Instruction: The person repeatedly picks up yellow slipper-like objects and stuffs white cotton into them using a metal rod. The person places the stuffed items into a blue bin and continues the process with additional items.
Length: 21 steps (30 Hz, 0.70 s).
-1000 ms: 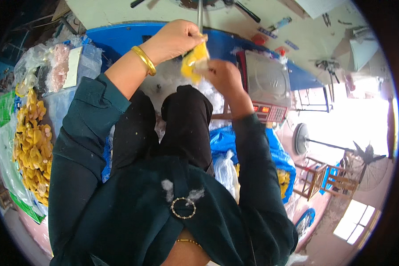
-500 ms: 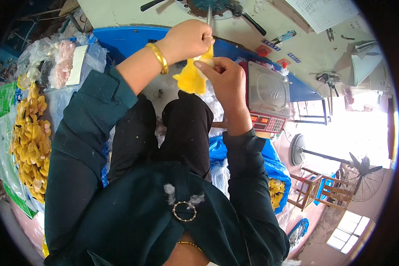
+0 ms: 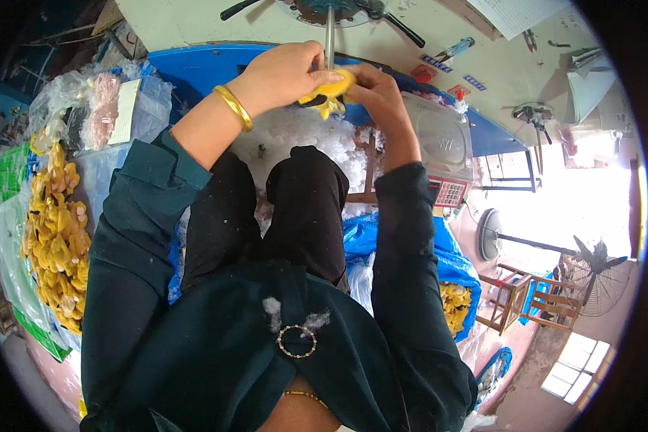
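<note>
A machine with a pale panel (image 3: 194, 25) and a blue lower front (image 3: 194, 68) spans the top of the view. At the left lies a long heap of yellow plush pieces (image 3: 54, 245), with clear plastic sheeting and green material around it; whether a bag encloses the heap I cannot tell. To the right of the person's legs, a blue bag (image 3: 468, 261) gapes open, more yellow pieces (image 3: 455, 306) showing inside. Loose white stuffing (image 3: 288, 140) lies in a mass below the hands, beyond the knees. Beside it at the right is a digital weighing scale (image 3: 450, 193) with a clear-covered top. Above the heap, clear plastic bags (image 3: 151, 108) surround a pink fluffy bundle (image 3: 102, 108).

A slim metal tube (image 3: 330, 43) extends from the machine toward the hands. The left hand (image 3: 288, 70) is closed, thumb and fingers pinching a small yellow plush piece (image 3: 331, 90) at the tube's lower end; fingers hide whether the tube enters it. The right hand (image 3: 378, 90), half curled and partly blurred, touches the piece's right side; whether it grips I cannot tell. A gold bangle (image 3: 234, 108) circles the left wrist.
</note>
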{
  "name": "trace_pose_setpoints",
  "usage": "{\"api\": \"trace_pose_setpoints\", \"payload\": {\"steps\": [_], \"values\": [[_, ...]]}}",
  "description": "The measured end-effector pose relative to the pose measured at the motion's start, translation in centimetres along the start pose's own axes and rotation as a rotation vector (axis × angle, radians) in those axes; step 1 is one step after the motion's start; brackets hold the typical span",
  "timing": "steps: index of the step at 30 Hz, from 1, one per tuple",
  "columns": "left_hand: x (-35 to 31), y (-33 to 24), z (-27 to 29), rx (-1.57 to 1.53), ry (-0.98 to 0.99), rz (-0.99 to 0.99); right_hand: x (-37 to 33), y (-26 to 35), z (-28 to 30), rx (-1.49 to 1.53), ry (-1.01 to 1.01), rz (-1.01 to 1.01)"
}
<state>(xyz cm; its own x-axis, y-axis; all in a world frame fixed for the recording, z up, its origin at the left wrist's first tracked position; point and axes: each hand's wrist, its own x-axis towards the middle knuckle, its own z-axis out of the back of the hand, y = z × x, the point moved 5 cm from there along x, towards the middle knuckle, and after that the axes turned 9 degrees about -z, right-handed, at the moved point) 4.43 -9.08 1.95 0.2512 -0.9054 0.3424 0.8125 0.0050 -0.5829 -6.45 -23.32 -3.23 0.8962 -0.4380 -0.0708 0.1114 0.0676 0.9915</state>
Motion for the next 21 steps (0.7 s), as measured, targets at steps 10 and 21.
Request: {"api": "trace_pose_setpoints", "payload": {"steps": [10, 21], "values": [[-0.1, 0.8, -0.5, -0.215, 0.076, 0.044, -8.3, 3.1, -8.6, -0.751, -0.747, 0.364], [-2.3, -2.2, 0.5, 0.184, -0.028, -0.068, 2.1, 0.7, -2.9, -0.028, -0.518, 0.102]]}}
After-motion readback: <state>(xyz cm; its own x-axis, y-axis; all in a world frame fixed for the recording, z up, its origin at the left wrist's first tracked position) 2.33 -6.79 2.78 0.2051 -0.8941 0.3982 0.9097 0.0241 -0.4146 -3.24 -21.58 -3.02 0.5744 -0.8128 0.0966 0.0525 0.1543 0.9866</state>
